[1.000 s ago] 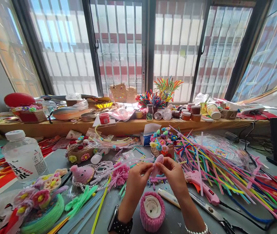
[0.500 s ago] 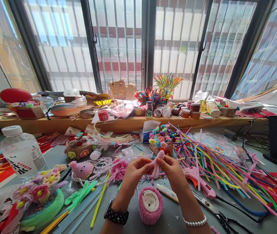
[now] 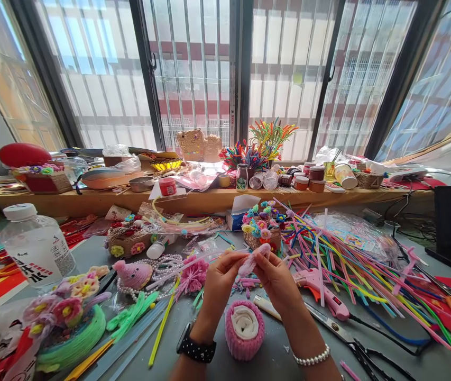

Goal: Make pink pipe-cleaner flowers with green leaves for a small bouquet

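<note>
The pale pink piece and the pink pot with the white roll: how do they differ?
The pale pink piece is slim, the pink pot wide and round. The piece is held up between the left hand and right hand; the pot stands on the table. Both are pink and look fuzzy.

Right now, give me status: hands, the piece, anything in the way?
Left hand and right hand pinching pale pink fuzzy piece, held aloft. Pink ribbed cylinder with white filling below them in view. Scissors lying to the right, apart from hands.
</note>
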`<state>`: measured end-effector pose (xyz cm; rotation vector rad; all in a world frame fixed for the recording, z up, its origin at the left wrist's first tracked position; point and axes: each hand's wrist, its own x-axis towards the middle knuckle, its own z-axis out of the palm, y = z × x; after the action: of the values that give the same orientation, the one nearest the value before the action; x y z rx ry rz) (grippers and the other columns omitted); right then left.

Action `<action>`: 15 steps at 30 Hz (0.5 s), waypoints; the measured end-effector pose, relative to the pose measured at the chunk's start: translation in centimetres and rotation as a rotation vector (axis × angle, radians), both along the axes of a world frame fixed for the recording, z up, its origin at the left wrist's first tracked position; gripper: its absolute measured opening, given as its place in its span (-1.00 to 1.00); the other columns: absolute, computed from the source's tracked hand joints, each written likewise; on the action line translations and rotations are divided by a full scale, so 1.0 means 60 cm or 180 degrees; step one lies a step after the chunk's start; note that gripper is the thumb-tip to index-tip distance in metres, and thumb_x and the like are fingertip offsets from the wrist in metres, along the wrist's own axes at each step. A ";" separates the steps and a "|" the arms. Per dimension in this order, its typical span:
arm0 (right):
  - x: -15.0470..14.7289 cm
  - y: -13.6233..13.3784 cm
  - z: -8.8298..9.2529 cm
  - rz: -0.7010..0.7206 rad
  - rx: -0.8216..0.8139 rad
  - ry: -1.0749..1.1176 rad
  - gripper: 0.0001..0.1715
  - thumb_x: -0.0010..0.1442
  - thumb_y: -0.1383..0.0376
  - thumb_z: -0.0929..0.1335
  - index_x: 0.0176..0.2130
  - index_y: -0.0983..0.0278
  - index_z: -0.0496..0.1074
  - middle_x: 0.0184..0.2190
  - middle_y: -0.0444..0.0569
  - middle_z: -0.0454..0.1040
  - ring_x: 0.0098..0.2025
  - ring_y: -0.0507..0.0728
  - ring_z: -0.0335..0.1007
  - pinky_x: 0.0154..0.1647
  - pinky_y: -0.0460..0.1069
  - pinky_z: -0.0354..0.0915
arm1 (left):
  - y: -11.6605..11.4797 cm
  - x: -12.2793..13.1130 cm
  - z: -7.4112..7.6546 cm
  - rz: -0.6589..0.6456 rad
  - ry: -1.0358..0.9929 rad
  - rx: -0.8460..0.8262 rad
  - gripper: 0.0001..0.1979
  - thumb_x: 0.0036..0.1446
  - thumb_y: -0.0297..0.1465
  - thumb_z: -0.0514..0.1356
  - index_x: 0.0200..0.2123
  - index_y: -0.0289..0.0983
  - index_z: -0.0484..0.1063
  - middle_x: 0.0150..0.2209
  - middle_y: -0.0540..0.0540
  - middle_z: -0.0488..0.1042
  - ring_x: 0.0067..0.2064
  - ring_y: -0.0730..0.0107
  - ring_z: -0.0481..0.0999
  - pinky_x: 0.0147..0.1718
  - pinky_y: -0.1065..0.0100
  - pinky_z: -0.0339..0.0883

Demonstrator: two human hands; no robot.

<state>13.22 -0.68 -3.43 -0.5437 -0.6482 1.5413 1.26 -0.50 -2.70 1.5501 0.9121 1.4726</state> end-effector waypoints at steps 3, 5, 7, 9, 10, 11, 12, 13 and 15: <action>0.001 0.004 -0.004 -0.0136 -0.0155 -0.0056 -0.81 -0.27 0.31 0.48 -0.53 0.32 0.48 -0.57 -0.16 0.42 -0.53 -0.09 0.27 -0.51 -0.22 0.22 | 0.001 0.000 -0.004 0.0174 0.0441 0.0475 -0.83 -0.04 -0.44 0.12 -0.39 -0.25 0.51 -0.41 -0.07 0.48 -0.32 0.38 0.42 -0.30 0.40 0.29; 0.002 0.005 -0.005 -0.0260 -0.0181 -0.0157 -0.78 -0.29 0.29 0.48 -0.52 0.33 0.48 -0.55 -0.14 0.42 -0.54 -0.08 0.25 -0.53 -0.20 0.21 | 0.001 0.000 -0.004 0.0242 0.0712 0.0669 -0.81 -0.02 -0.44 0.10 -0.36 -0.24 0.51 -0.41 -0.08 0.49 -0.33 0.37 0.43 -0.31 0.40 0.29; 0.003 0.006 -0.005 -0.0344 -0.0137 -0.0280 -0.77 -0.29 0.27 0.48 -0.52 0.33 0.48 -0.56 -0.13 0.42 -0.55 -0.07 0.24 -0.53 -0.17 0.20 | 0.000 -0.002 -0.002 0.0247 0.0930 0.0765 -0.80 0.00 -0.43 0.09 -0.33 -0.23 0.50 -0.40 -0.08 0.50 -0.34 0.37 0.43 -0.32 0.40 0.30; 0.004 0.006 -0.005 -0.0403 -0.0062 -0.0431 -0.77 -0.28 0.25 0.47 -0.52 0.33 0.48 -0.58 -0.13 0.41 -0.55 -0.06 0.22 -0.53 -0.16 0.19 | -0.001 -0.005 0.001 0.0182 0.1087 0.0776 -0.79 0.01 -0.42 0.08 -0.31 -0.22 0.49 -0.38 -0.09 0.50 -0.34 0.36 0.44 -0.32 0.41 0.29; 0.004 0.007 -0.006 -0.0442 -0.0020 -0.0522 -0.77 -0.27 0.24 0.47 -0.52 0.33 0.49 -0.58 -0.13 0.40 -0.55 -0.05 0.22 -0.52 -0.15 0.19 | -0.001 -0.007 0.003 0.0140 0.1143 0.0756 -0.79 0.02 -0.42 0.08 -0.30 -0.22 0.49 -0.37 -0.09 0.51 -0.33 0.36 0.44 -0.32 0.41 0.29; 0.005 0.007 -0.006 -0.0484 0.0020 -0.0622 -0.77 -0.26 0.23 0.46 -0.52 0.33 0.49 -0.59 -0.12 0.40 -0.54 -0.04 0.22 -0.52 -0.14 0.19 | -0.001 -0.008 0.005 0.0097 0.1194 0.0726 -0.79 0.02 -0.41 0.07 -0.30 -0.22 0.49 -0.38 -0.09 0.51 -0.33 0.35 0.45 -0.33 0.41 0.29; 0.005 0.007 -0.007 -0.0526 0.0053 -0.0719 -0.76 -0.25 0.22 0.46 -0.52 0.33 0.50 -0.59 -0.11 0.40 -0.54 -0.03 0.22 -0.51 -0.12 0.19 | -0.002 -0.010 0.007 0.0061 0.1237 0.0696 -0.78 0.03 -0.40 0.07 -0.30 -0.23 0.49 -0.38 -0.09 0.51 -0.33 0.35 0.45 -0.33 0.41 0.29; 0.005 0.007 -0.008 -0.0561 0.0078 -0.0801 -0.75 -0.25 0.22 0.45 -0.51 0.34 0.50 -0.59 -0.10 0.41 -0.53 -0.02 0.22 -0.50 -0.11 0.19 | -0.003 -0.010 0.008 0.0032 0.1273 0.0672 -0.78 0.03 -0.40 0.06 -0.30 -0.23 0.49 -0.39 -0.09 0.51 -0.33 0.34 0.45 -0.33 0.40 0.29; 0.005 0.007 -0.009 -0.0591 0.0098 -0.0881 -0.75 -0.24 0.21 0.45 -0.51 0.34 0.51 -0.58 -0.10 0.42 -0.52 -0.02 0.22 -0.48 -0.11 0.19 | -0.005 -0.010 0.010 0.0007 0.1333 0.0648 -0.77 0.05 -0.38 0.05 -0.30 -0.24 0.49 -0.37 -0.10 0.52 -0.31 0.33 0.45 -0.31 0.40 0.28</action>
<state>13.54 -0.25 -3.94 -0.7804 -0.8074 1.2911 0.68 -0.81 -2.08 2.0583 1.0207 1.2948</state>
